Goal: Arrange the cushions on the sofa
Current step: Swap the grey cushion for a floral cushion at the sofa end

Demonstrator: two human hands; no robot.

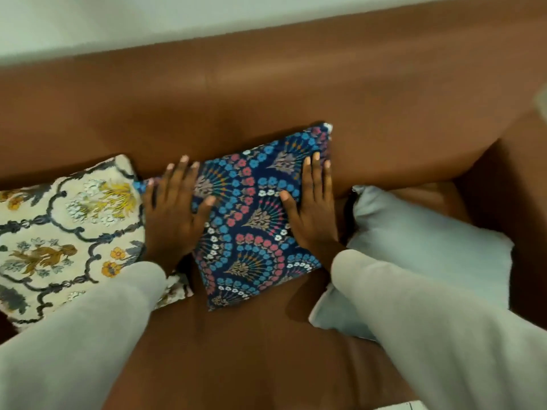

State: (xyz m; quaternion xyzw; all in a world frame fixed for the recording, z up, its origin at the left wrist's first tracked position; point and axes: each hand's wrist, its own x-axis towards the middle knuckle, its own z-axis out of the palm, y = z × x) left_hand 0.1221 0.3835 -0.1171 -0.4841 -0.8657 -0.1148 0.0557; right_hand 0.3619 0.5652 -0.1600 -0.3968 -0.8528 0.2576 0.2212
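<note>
Left hand (pixel 174 214) and right hand (pixel 310 208) flat, fingers spread, pressing navy floral-print square cushion (pixel 254 220) on brown leather sofa (pixel 266 99).

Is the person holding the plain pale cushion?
No. Both the left hand and right hand lie flat on the blue patterned cushion.

It looked like a home living room: a brown leather sofa (pixel 296 93) stood against a pale wall (pixel 148 22), with patterned throw cushions (pixel 65 232) on its seat.
</note>
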